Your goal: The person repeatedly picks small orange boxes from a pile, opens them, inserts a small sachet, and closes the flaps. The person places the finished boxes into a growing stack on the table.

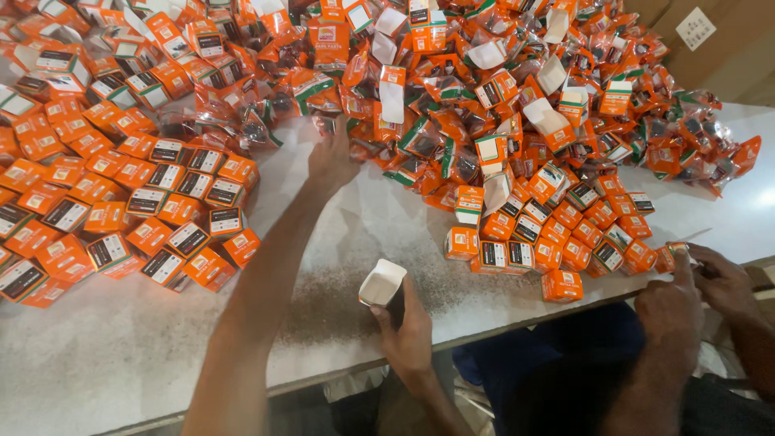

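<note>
My left hand is stretched far out over the white table to the edge of a heap of orange-and-clear plastic packets. Its fingertips touch a clear packet, and I see only the back of the hand, so the grip is hidden. My right hand is close to the table's front edge and holds a small carton upright, its white top flap open.
Closed orange boxes lie in rows at the left and right of centre. More boxes and packets are piled along the back. At the right, another person's hands hold a small orange box.
</note>
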